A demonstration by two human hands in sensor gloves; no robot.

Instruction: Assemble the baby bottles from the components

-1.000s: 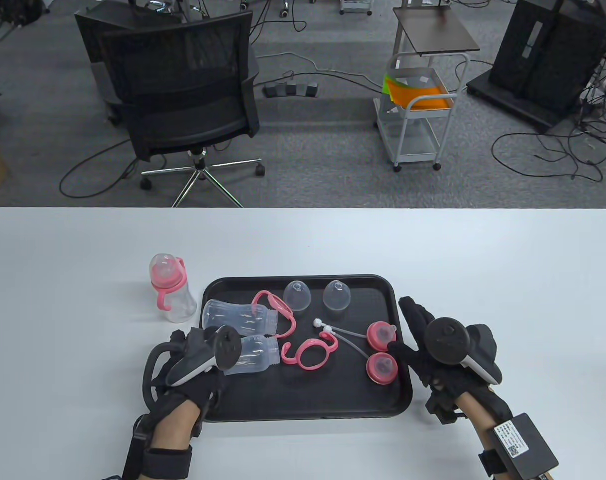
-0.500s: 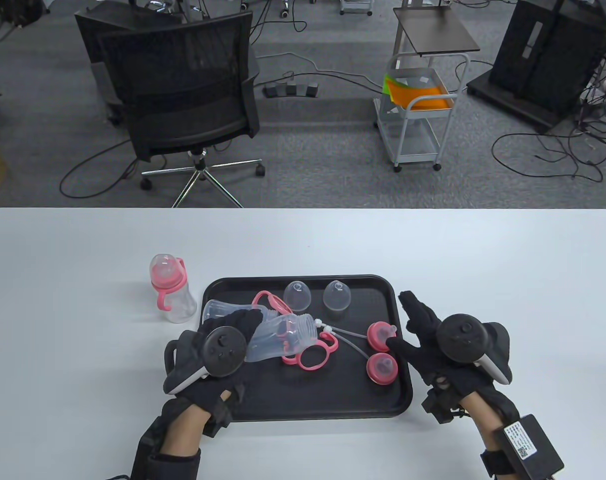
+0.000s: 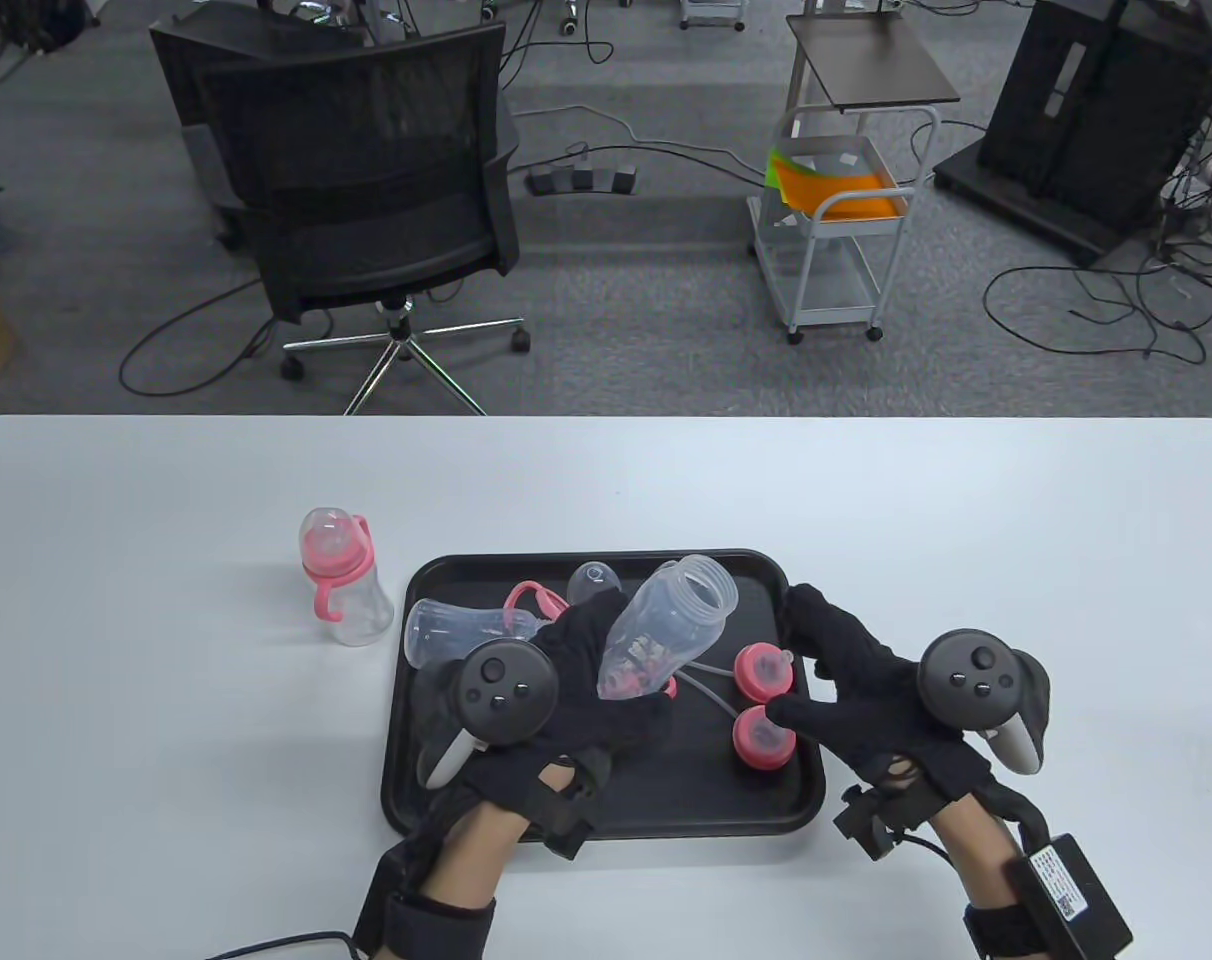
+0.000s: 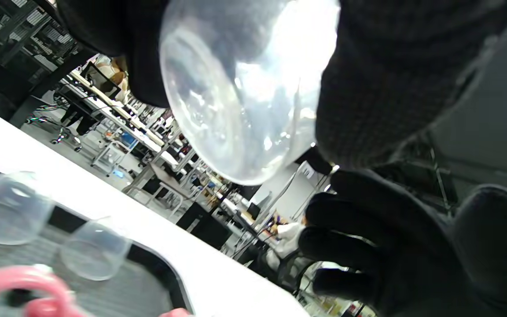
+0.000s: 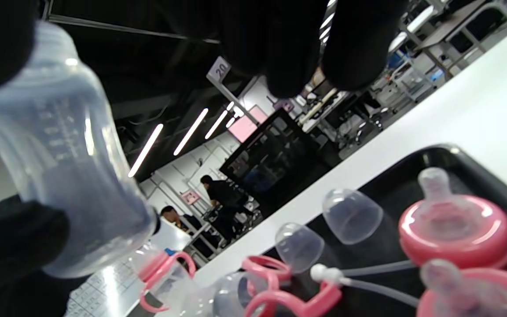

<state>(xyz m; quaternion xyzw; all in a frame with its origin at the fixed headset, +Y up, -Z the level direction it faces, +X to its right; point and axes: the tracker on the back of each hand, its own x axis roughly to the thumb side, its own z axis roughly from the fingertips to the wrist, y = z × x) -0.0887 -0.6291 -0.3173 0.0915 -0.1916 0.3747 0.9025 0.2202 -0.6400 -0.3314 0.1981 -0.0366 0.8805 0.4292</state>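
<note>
White table (image 3: pixel 866 480) w/ black tray (image 3: pixel 606 815) & 1 assembled bottle (image 3: pixel 341 580) just left of tray.

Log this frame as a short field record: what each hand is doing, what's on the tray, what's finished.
left hand: holds a clear bottle body tilted above the tray, open neck up and away
right hand: open, fingers spread, thumb by the near pink nipple cap; grip on nothing
tray: second bottle body, pink handle ring, clear dome cap, two straws, second pink nipple cap
finished: one assembled bottle upright on the table, left of the tray
</note>
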